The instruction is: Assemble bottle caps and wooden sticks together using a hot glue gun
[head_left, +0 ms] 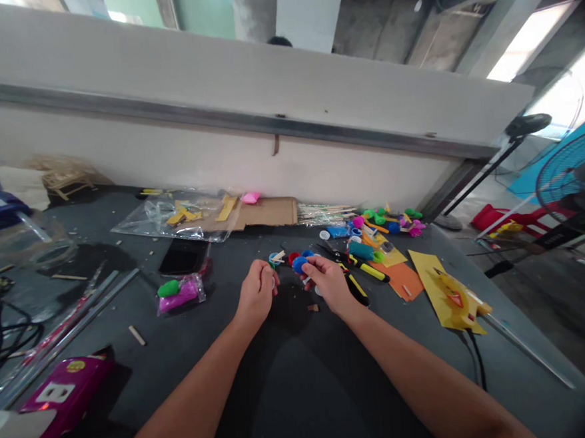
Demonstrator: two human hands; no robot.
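Note:
My right hand [331,284] pinches a round blue bottle cap [300,265] between thumb and fingers, above the dark tabletop. Across from it, my left hand [256,293] is closed, its fingers curled around something small and whitish that is mostly hidden. Just beyond the hands lie more caps, among them a red cap [293,257] and a green cap [274,263] with a small light stick at it. Pliers with yellow-and-black handles [369,268] rest right of my right hand. A small brown scrap [313,307] lies between my wrists.
Left are a phone [183,256], a purple clay packet [180,293], glue sticks [74,321] and a magenta tool [67,395]. Behind lie cardboard [269,212] and a plastic bag [172,217]. Right are orange paper [402,281] and a yellow glue gun [458,297] with a cord.

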